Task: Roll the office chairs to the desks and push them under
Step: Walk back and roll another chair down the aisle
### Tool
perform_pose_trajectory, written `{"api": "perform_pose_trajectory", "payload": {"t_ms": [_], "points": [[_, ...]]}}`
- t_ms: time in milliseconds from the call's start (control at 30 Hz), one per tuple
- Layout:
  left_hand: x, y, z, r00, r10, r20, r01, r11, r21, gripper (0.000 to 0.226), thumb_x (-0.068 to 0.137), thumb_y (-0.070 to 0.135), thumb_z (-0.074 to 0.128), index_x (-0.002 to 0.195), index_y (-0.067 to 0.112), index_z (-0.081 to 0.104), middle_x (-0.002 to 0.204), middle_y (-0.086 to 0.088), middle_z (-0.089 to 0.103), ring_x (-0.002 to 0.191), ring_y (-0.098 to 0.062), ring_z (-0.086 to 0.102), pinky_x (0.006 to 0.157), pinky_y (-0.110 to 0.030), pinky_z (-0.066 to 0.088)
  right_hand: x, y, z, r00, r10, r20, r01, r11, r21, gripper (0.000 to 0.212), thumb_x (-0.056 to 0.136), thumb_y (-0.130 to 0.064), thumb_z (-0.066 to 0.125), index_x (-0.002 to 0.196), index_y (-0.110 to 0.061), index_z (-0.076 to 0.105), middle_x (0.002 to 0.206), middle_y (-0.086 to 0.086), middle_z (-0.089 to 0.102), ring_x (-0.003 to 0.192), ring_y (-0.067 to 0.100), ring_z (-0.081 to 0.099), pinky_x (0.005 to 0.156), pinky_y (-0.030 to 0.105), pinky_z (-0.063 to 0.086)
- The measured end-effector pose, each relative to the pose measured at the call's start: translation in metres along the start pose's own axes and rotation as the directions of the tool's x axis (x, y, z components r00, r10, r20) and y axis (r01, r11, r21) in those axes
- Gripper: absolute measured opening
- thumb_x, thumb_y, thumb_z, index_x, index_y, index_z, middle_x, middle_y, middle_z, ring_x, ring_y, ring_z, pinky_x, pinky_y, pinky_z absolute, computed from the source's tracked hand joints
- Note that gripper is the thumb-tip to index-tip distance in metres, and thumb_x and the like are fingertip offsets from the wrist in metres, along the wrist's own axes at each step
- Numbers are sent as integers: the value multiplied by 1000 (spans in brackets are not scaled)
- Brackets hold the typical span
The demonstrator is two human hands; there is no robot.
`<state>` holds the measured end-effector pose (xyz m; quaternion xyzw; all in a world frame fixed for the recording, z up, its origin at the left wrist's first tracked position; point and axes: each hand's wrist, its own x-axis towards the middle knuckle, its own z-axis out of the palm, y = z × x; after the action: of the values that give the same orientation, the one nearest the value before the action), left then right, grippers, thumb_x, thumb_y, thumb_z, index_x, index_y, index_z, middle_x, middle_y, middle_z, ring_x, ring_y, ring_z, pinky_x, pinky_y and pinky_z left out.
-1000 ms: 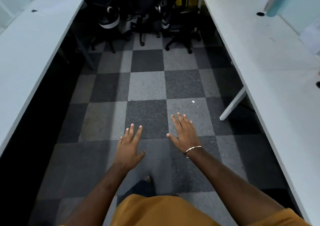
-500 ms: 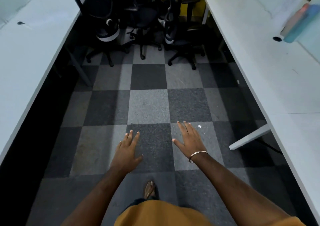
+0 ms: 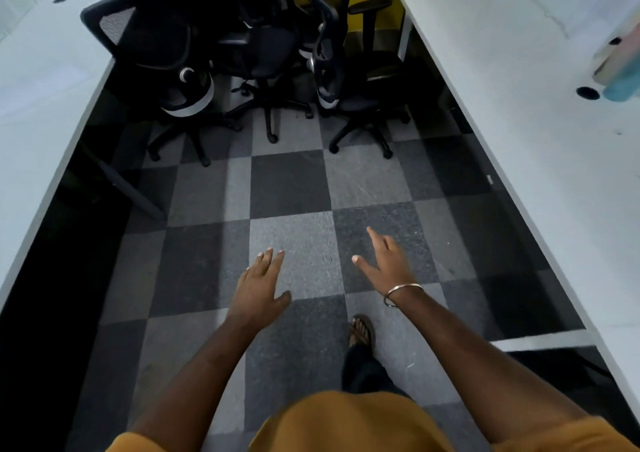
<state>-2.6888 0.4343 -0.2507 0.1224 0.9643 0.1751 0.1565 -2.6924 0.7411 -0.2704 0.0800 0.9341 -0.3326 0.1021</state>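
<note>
Three chairs clustered at aisle end, none under desks. Left hand, right hand spread, empty; all rolling remains.

chairs ahead, between two desks

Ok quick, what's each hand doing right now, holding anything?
Left hand: open, fingers straight, holding nothing, out over the carpet.
Right hand: open, fingers spread, holding nothing; a bangle sits on its wrist.
</note>
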Motion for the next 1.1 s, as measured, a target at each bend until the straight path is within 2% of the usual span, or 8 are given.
{"api": "perform_pose_trajectory", "payload": {"t_ms": [100, 200, 333, 433, 500, 733, 933, 1100], "points": [[63, 18, -19, 1000, -13, 4, 14, 999, -49, 87, 101, 43, 61, 167, 23, 8, 175, -4, 2, 161, -24, 0, 128, -47, 14, 69, -1, -28, 996, 42, 76, -48, 995, 87, 79, 97, -57, 60, 162, -25, 27, 161, 16, 33, 146, 35, 38, 116, 54, 38], [129, 31, -41, 1000, -24, -15, 23, 997, -67, 86, 101, 43, 61, 167, 23, 10, 175, -3, 6, 161, -23, 3, 128, -45, 16, 145, -9, -57, 993, 58, 102, -74, 986, 152, 69, 98, -52, 63, 155, -20, 41, 155, 14, 41, 137, 31, 49, 112, 47, 44], [209, 33, -70, 998, -41, -57, 35, 994, -106, 85, 100, 44, 63, 166, 25, 12, 174, -1, 8, 161, -22, 7, 126, -45, 19, 238, -36, -87, 988, 130, 80, -151, 907, 393, 34, 99, -39, 67, 118, -11, 71, 118, 6, 67, 107, 23, 67, 84, 27, 48], [264, 21, -88, 998, -37, -59, 30, 993, -116, 86, 99, 40, 66, 166, 24, 16, 174, -3, 12, 161, -23, 9, 125, -46, 22, 305, -54, -96, 945, 232, 231, -321, 800, 506, 29, 102, -40, 62, 96, -12, 69, 97, 8, 70, 85, 21, 68, 69, 29, 45], [297, 8, -95, 997, -51, -50, 45, 992, -120, 87, 98, 40, 67, 166, 24, 16, 174, -2, 13, 161, -23, 10, 126, -46, 23, 342, -65, -97, 905, 280, 321, -416, 740, 529, 26, 102, -41, 60, 100, -16, 66, 96, 7, 69, 77, 14, 64, 65, 28, 44], [436, -65, -146, 998, -53, 18, 54, 992, -117, 91, 96, 43, 69, 166, 25, 13, 173, -5, 16, 160, -25, 13, 126, -49, 27, 482, -108, -100, 855, 369, 365, -512, 713, 478, 15, 101, -33, 65, 93, -20, 63, 90, 5, 68, 76, 13, 63, 65, 27, 44], [553, -114, -227, 1000, -15, -26, 13, 995, -99, 92, 95, 39, 72, 166, 22, 17, 172, -7, 19, 159, -26, 15, 127, -46, 23, 614, -165, -128, 899, 319, 301, -436, 733, 522, 13, 97, -31, 69, 98, -19, 70, 104, 8, 75, 92, 17, 70, 75, 28, 50], [621, -130, -263, 999, -10, -43, 5, 993, -117, 88, 96, 36, 72, 165, 20, 20, 171, -5, 23, 159, -24, 17, 124, -39, 18, 721, -206, -170, 940, 270, 210, -342, 749, 568, 8, 99, -25, 67, 95, -20, 71, 102, 8, 73, 86, 14, 67, 71, 27, 48]]}}
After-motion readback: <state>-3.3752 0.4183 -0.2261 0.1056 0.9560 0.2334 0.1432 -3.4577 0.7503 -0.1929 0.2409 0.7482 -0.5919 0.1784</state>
